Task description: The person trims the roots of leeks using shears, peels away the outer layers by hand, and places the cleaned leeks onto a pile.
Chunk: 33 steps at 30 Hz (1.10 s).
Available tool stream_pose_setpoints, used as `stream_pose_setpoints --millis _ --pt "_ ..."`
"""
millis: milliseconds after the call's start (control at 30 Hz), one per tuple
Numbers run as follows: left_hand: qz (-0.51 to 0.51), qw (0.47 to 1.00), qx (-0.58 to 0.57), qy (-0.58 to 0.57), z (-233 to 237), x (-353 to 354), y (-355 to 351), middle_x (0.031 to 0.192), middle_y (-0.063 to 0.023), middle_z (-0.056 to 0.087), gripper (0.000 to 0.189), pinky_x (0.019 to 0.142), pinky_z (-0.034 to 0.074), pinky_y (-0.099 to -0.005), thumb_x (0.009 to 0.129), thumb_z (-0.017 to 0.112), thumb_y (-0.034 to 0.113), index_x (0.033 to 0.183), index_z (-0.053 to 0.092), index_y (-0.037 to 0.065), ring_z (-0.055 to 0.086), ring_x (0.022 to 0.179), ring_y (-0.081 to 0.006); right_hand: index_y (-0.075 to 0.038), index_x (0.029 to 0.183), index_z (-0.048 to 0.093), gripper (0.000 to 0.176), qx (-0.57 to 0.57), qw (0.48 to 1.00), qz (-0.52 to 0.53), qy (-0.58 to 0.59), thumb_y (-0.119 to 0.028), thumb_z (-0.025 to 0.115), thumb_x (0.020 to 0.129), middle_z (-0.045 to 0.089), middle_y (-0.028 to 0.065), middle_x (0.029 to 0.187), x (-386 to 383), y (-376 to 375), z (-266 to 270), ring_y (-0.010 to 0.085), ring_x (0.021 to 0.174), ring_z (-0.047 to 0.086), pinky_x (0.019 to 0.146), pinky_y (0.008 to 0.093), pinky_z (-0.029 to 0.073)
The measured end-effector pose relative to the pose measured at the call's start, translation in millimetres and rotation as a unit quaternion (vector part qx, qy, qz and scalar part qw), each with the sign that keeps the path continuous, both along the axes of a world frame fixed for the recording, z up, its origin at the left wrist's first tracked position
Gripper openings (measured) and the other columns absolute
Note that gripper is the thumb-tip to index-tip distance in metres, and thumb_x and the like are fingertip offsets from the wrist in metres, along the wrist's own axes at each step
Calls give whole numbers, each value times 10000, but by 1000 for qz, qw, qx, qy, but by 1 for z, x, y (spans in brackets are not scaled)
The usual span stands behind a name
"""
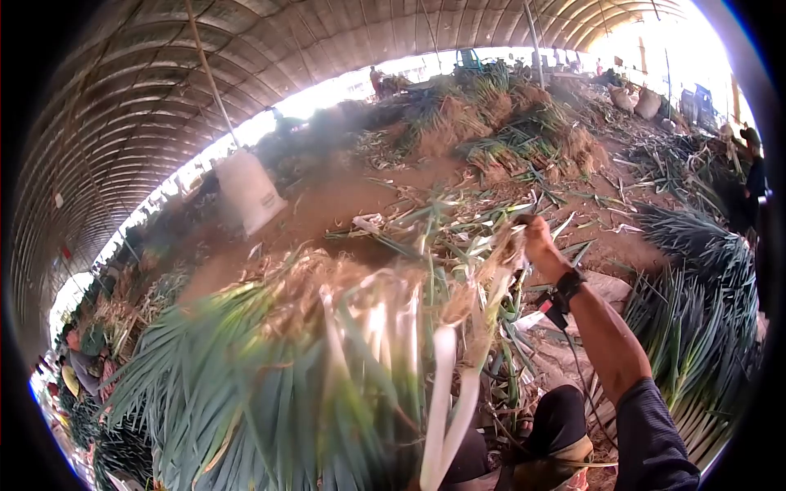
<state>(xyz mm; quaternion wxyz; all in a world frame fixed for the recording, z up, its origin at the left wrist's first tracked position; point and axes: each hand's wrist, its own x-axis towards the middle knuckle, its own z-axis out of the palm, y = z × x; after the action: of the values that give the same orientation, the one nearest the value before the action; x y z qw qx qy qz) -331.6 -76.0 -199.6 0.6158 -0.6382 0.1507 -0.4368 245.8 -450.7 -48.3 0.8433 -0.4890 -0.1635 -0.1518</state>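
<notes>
- Far left of the leek bundle [270, 385]: crouched people [78, 360] among more greens. They are small and cut off by the round picture edge.
- Up and left of the bundle: a smooth, boxy white sack [250, 192] at the foot of a slanting pole [209, 74], with brown earth floor [344, 196] beside it.
- Leek bundle, lower middle: flat green leaves fan down-left, and white cylindrical stalks [446, 393] rise to tufts of brown, fibrous roots. Motion blur makes single stalks hard to separate. The bundle screens the ground behind it. The left hand cannot be seen, so the state of its fingers cannot be told.
- Upper right edge of the bundle: the right hand [540, 241], fingers curled tight on the bundle's rooty ends, with the fingertips hidden on the far side. A black wrist strap [567, 285] sits below it.
- Beyond the bundle: a shaggy heap of uprooted leeks [491, 123].
- Below right of the bundle: a shoe [557, 454], partly cropped.
- Right of the bundle: laid leeks [696, 327] in a dense green row, and a dark figure [752, 164] at the edge.
</notes>
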Motion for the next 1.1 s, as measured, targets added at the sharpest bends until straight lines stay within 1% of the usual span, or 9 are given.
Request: stream_pose_setpoints --millis 100,267,333,533,767,800,900,1067,1100 --pt "190 907 232 -296 5 12 11 1621 -95 343 561 790 549 -398 998 642 276 1514 446 175 523 1310 -312 -97 966 569 378 -6 996 94 2 -464 656 928 536 -11 885 -73 -15 39 128 807 505 736 308 460" --pt "234 297 811 -446 13 2 19 1614 -189 314 696 1159 356 -507 959 686 359 1559 351 249 316 1479 -399 -10 1140 623 457 -144 938 314 27 -362 756 881 594 119 1286 -147 21 67 238 1124 601 830 373 604" --pt "-1 255 898 -360 87 11 -5 1609 -186 325 709 1208 279 -493 955 699 329 1560 338 255 309 1486 -389 -10 1237 613 432 -251 901 347 -72 -289 699 919 552 168 1396 -176 59 71 245 1130 620 773 330 618" --pt "198 191 781 -561 2 2 27 1633 -193 273 630 1115 398 -380 1031 571 305 1589 291 222 254 1516 -347 -25 1414 526 461 -522 824 130 -176 -87 547 958 600 250 1353 -218 111 95 270 957 719 716 302 616" --pt "-228 84 818 -522 82 36 -13 1626 -223 274 628 812 543 -391 1041 553 255 1597 266 208 352 1477 -263 -39 1082 704 236 -642 698 23 -315 -37 552 901 708 103 874 -211 127 41 200 615 663 640 326 597" --pt "-219 94 818 -523 78 33 -12 1630 -208 272 636 841 528 -402 1039 552 272 1599 259 204 349 1479 -266 -43 1027 710 184 -669 659 -19 -344 -74 564 919 708 99 872 -201 127 26 198 611 661 626 334 593" --pt "-42 142 823 -548 29 10 11 1639 -161 268 664 928 484 -438 1033 550 323 1606 241 193 340 1483 -272 -125 701 589 178 -422 851 -234 -205 -167 616 872 592 12 684 -61 72 13 178 590 576 577 334 505" --pt "362 210 700 -579 -41 2 48 1640 -97 291 709 1089 387 -474 1024 541 402 1613 226 162 328 1489 -279 40 915 689 135 -459 754 -463 -86 17 604 812 735 108 827 -36 25 136 223 703 646 650 384 566" --pt "422 206 675 -569 -17 19 48 1628 -95 321 710 1135 349 -463 1024 534 413 1610 235 147 328 1488 -276 -41 864 610 48 -354 855 -351 -145 -86 606 880 626 39 797 -54 25 142 163 691 560 619 373 495"
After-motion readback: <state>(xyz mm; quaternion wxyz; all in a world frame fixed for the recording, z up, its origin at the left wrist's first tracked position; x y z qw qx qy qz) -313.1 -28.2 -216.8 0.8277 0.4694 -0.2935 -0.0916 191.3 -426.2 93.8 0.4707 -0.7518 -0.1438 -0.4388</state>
